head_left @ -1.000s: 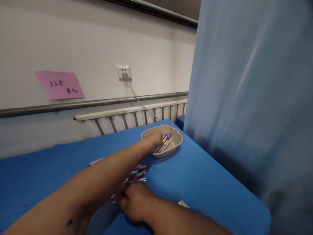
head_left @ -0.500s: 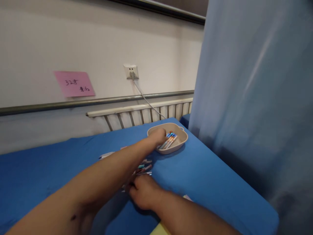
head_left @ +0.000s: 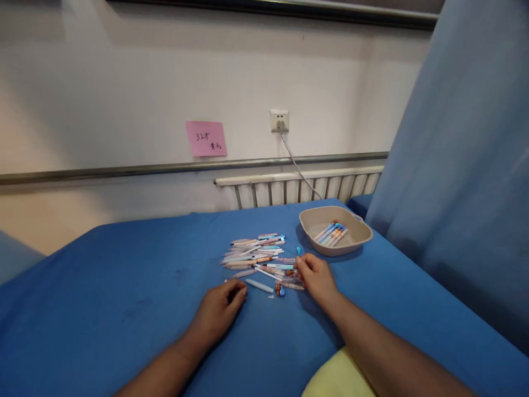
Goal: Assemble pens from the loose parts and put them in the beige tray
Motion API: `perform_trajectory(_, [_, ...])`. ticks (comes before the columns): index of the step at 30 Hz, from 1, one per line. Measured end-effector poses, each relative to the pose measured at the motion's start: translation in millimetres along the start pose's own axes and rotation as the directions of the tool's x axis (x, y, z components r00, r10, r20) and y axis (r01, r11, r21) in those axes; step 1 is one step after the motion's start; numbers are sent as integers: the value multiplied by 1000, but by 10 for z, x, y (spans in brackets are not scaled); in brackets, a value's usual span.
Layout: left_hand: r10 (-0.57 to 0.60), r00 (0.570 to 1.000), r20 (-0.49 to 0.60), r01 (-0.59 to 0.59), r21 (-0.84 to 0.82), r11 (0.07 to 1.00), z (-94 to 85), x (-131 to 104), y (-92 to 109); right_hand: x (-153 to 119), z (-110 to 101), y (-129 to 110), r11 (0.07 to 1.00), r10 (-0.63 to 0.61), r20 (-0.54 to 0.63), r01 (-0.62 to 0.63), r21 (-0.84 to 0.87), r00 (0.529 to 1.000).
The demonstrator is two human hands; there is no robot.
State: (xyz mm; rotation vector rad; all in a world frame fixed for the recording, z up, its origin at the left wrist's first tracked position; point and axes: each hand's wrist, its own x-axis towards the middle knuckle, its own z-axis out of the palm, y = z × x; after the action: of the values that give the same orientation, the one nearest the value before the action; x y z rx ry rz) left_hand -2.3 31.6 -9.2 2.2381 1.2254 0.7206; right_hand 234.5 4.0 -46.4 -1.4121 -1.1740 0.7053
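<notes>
A loose pile of pens point(head_left: 252, 256) lies on the blue sheet in front of me, mostly pale barrels with a few orange and teal ones. My right hand point(head_left: 320, 278) is at the pile's right end, thumb and forefinger pinched on a pen there. Resting on the sheet at the near left is my left hand point(head_left: 219, 309), fingers curled in; whatever they may hold is hidden. A light blue pen point(head_left: 259, 285) lies just right of its fingertips. Brown and blue pen toppers point(head_left: 280, 290) show between the hands.
A beige basket point(head_left: 355, 245) with several pens point(head_left: 332, 234) stands behind my right hand. A small blue piece point(head_left: 298, 250) lies near it. The bed's blue sheet point(head_left: 124, 286) meets a wall with a railing point(head_left: 289, 179); a blue curtain point(head_left: 467, 165) hangs at right.
My left hand has come back from the basket to the near left of the pile. My right hand has moved to the pile's right end. The view has turned left.
</notes>
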Motion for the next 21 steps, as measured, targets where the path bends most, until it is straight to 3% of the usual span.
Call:
perform_trajectory(6, [113, 993, 10, -114, 68, 991, -15, 32, -65, -44, -70, 43, 1000, 26, 97, -25, -10, 995])
perform_trajectory(11, [179, 984, 13, -179, 110, 978, 47, 67, -144, -70, -166, 51, 971, 12, 206, 38, -236, 979])
perform_trajectory(15, [261, 960, 105, -274, 131, 953, 68, 54, -135, -123, -161, 5, 927, -2, 262, 100, -360, 965])
perform_trajectory(21, [236, 961, 142, -260, 184, 948, 72, 37, -103, -203, -116, -101, 872, -89, 303, 221, -436, 949])
